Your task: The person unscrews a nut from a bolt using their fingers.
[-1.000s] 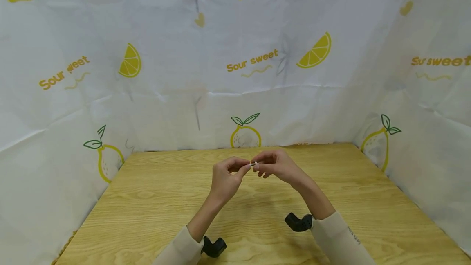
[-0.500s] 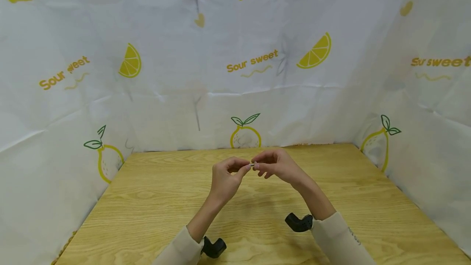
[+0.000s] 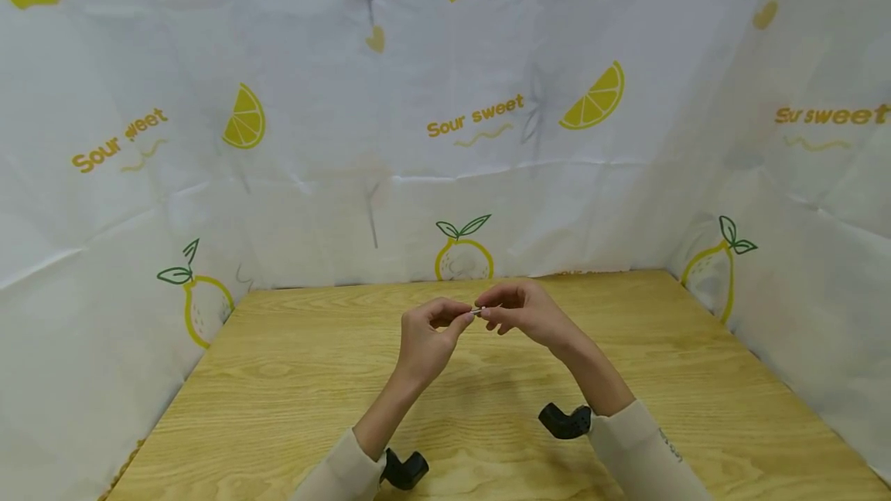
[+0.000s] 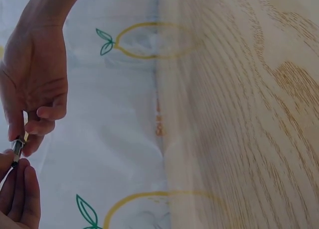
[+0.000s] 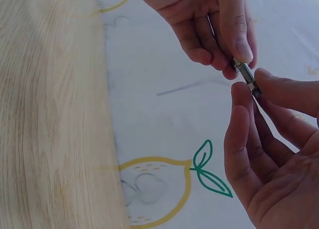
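My left hand (image 3: 427, 340) and right hand (image 3: 530, 317) meet above the far middle of the table, on either side of a small metal bolt (image 5: 244, 71). In the right wrist view its threaded shank slants between the two sets of fingertips. The left thumb and fingers pinch one end, which they mostly hide. At the other end the right thumb and index finger hold what looks like a nut (image 5: 252, 86) around the shank; a dark tip sticks out just past it. In the left wrist view the bolt (image 4: 17, 148) shows at the left edge, partly covered by fingers.
Below the hands lies a wood-grain table (image 3: 292, 393). White cloth (image 3: 313, 215) printed with lemons hangs at the back and both sides. A black curved mount (image 3: 405, 470) sits at the left cuff, another black mount (image 3: 565, 420) at the right cuff.
The right thumb and fingertips have shifted slightly around the nut, which stood out more plainly one second ago. The left hand stays nearly still, and the head view has shifted a little.
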Action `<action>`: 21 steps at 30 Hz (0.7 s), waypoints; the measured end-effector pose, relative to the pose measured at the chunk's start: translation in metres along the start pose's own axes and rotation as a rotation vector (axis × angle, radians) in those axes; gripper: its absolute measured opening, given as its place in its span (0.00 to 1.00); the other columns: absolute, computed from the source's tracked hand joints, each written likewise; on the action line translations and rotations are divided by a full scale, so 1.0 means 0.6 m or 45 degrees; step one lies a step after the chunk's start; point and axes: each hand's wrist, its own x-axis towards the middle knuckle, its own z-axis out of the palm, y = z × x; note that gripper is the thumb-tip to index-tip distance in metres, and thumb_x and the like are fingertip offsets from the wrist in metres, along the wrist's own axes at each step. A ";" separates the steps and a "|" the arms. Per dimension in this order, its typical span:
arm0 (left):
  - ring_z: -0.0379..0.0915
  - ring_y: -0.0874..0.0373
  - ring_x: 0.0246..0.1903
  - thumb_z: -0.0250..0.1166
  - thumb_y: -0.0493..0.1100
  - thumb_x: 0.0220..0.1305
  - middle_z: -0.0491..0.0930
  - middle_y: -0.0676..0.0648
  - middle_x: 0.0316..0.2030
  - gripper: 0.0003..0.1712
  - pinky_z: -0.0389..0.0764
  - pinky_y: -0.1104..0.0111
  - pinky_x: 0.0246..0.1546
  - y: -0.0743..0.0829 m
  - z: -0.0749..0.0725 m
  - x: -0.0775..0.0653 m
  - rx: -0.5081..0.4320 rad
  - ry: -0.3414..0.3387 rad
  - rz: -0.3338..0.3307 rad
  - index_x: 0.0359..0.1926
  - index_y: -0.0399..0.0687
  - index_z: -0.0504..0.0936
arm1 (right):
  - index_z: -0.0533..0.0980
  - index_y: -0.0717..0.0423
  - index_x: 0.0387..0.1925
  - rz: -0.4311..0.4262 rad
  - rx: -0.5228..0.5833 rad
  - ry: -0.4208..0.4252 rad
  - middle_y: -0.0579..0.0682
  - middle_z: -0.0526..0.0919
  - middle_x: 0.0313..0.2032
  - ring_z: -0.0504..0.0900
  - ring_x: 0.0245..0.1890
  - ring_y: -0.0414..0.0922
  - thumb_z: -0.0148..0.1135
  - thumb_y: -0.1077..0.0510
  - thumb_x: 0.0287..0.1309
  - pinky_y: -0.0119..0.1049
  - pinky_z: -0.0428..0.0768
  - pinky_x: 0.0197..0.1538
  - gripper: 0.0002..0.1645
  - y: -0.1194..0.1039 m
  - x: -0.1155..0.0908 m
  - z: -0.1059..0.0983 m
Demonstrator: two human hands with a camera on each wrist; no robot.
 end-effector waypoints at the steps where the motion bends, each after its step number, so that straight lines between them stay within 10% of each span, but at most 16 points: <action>1: 0.87 0.61 0.33 0.73 0.39 0.66 0.91 0.48 0.36 0.03 0.88 0.68 0.40 0.000 0.000 0.000 -0.001 0.000 0.000 0.39 0.46 0.91 | 0.82 0.64 0.54 -0.004 -0.003 0.003 0.60 0.87 0.44 0.87 0.36 0.43 0.65 0.58 0.70 0.40 0.88 0.40 0.16 0.000 0.000 0.000; 21: 0.87 0.60 0.33 0.72 0.38 0.66 0.91 0.50 0.35 0.02 0.89 0.62 0.39 -0.004 0.004 0.000 -0.022 -0.004 0.011 0.38 0.47 0.91 | 0.82 0.65 0.52 0.007 0.011 -0.022 0.60 0.88 0.41 0.87 0.34 0.44 0.63 0.56 0.72 0.42 0.89 0.40 0.16 0.000 -0.001 0.003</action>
